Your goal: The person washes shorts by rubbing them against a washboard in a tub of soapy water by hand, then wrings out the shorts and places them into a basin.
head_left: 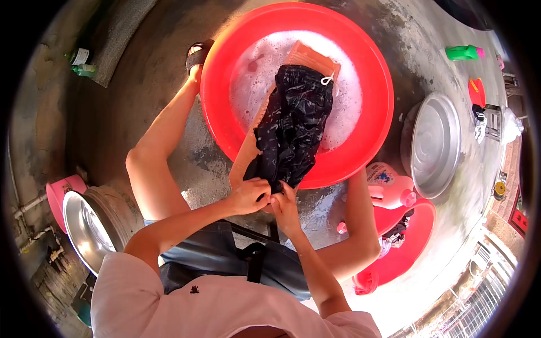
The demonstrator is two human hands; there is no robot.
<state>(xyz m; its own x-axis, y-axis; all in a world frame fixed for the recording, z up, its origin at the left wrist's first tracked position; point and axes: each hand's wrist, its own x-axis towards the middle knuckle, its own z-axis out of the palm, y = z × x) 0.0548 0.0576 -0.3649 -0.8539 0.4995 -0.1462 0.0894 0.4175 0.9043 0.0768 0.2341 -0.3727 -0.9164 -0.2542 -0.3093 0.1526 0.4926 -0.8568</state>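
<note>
Dark wet shorts [298,107] with a pale print and a white drawstring lie stretched along an orange-brown washboard [307,54]. The washboard slants into a big red basin [380,84] of foamy water [248,84]. At the near end of the shorts, over the basin's front rim, my left hand [252,196] is closed on the dark cloth. My right hand [285,208] pinches the same edge of the shorts just beside it, and the two hands nearly touch. The fingertips are partly hidden by the cloth.
Right of the basin stand a metal basin [437,145], a pink detergent jug [386,183] and a red tub [420,242] holding clothes. A green bottle [463,53] lies farther off. Another metal basin [84,228] and a pink bucket [59,194] are at left.
</note>
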